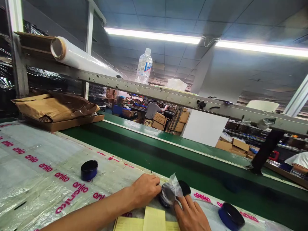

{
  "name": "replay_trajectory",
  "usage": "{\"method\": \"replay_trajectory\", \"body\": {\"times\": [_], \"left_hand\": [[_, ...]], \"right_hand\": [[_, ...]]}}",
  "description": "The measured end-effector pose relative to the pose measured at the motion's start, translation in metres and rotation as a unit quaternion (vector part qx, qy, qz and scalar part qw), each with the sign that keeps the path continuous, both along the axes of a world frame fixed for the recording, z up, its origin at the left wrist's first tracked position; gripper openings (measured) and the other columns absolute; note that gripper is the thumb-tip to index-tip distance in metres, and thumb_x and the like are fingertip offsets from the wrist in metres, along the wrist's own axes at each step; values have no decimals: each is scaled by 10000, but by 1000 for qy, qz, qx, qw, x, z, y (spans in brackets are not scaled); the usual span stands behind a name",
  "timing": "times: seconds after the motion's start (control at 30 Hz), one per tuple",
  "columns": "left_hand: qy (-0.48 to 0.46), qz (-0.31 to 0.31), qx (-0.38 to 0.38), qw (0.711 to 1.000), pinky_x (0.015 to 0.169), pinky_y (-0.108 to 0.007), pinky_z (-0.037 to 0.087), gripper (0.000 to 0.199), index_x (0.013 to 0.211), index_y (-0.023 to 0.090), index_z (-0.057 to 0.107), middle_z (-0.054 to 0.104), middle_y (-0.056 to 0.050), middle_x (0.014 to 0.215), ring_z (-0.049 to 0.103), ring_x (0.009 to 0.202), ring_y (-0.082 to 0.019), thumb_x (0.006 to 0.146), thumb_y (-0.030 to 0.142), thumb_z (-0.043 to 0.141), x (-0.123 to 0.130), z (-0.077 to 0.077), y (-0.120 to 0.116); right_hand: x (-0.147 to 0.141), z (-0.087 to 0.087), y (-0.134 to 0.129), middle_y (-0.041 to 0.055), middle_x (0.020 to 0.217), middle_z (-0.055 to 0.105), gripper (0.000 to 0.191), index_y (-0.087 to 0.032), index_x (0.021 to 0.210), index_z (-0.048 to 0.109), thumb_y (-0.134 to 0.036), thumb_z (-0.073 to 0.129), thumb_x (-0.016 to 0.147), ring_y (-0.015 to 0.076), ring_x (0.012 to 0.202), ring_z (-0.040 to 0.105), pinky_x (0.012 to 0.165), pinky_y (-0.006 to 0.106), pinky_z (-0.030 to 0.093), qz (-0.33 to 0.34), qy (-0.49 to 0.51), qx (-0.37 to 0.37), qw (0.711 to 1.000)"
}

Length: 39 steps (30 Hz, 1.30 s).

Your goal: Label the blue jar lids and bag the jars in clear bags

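Clear plastic bag [173,186] partly covers one dark round piece [164,202] on the table [61,154], right hand [192,212] pinching it, left hand [146,190] curled alongside, grip unclear; at least two blue-black cylinders [89,170] uncovered.

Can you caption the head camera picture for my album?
Left hand and right hand at a plastic-covered round item beside a green conveyor belt.

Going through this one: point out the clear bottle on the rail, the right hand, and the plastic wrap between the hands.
Clear bottle [144,68]: head view, middle of its body.
Right hand [192,211]: head view, back of the hand.
Plastic wrap [172,190]: head view, its crumpled middle.
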<state>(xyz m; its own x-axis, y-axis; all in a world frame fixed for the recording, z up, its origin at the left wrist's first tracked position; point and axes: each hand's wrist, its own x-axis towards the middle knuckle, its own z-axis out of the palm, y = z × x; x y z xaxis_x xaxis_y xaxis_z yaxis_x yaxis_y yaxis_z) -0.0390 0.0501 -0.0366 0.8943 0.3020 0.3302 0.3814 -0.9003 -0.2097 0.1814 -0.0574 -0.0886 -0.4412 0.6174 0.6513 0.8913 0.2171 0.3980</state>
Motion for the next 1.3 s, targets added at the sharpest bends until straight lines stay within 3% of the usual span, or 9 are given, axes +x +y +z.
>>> {"method": "replay_trajectory", "body": {"times": [0.17,0.43,0.57,0.63,0.73,0.93,1.1,1.2,1.3], "left_hand": [[33,-25,-14,999,639,-330,492,61,845,146,675,686,-86,873,665,834,-258,880,115,636,-1,7,-4],[0,13,-128,992,624,-279,463,87,772,159,715,735,-76,815,694,755,-235,823,118,658,2,19,10],[-85,51,-207,973,589,-225,413,137,870,212,734,762,2,819,690,729,-168,874,201,598,-6,42,20],[-131,72,-225,963,573,-232,372,173,883,218,730,758,11,808,671,710,-156,885,219,557,-10,58,19],[-186,91,-231,951,578,-261,315,187,830,217,728,745,-1,798,636,708,-162,854,222,543,-14,77,11],[-232,104,-279,926,548,-261,272,212,671,196,699,687,11,650,557,591,-134,805,192,534,-20,74,-5],[-294,127,-306,897,598,-251,340,290,788,189,707,700,2,751,590,680,-146,930,318,490,-27,61,-11],[-335,132,-324,875,648,-255,380,317,846,190,693,701,-2,817,605,745,-156,967,384,472,-29,54,-14],[-384,125,-357,842,672,-263,398,378,825,197,660,674,6,790,595,748,-161,995,441,427,-30,42,-18]], "right_hand": [[-1,1,-1,31,849,702,200,-256,821,666,-66,630,772,234,816,601,674,323,411,-32,8,-65,997],[-35,53,8,89,742,730,226,-211,654,693,-35,609,767,273,776,685,612,328,413,-137,64,-224,963],[-29,92,10,15,672,701,302,-234,697,622,-159,455,937,186,589,643,519,275,329,-189,201,-249,928],[-25,112,9,2,696,700,329,-245,696,592,-216,403,963,179,610,632,532,264,323,-204,272,-268,902],[-27,129,6,5,765,718,306,-266,744,603,-288,400,971,204,670,642,559,275,327,-207,289,-256,899],[-38,119,0,1,727,722,329,-297,786,629,-340,368,982,236,679,659,560,297,335,-211,295,-280,889],[-34,115,-2,-3,822,739,320,-311,916,662,-454,386,991,217,726,686,594,297,441,-156,369,-225,888],[-37,116,-3,11,889,742,306,-296,988,670,-501,444,981,192,716,688,602,276,497,-101,405,-154,896],[-53,111,-3,32,1032,721,239,-282,1029,656,-439,478,1002,169,784,688,676,251,534,13,344,-125,931]]}}
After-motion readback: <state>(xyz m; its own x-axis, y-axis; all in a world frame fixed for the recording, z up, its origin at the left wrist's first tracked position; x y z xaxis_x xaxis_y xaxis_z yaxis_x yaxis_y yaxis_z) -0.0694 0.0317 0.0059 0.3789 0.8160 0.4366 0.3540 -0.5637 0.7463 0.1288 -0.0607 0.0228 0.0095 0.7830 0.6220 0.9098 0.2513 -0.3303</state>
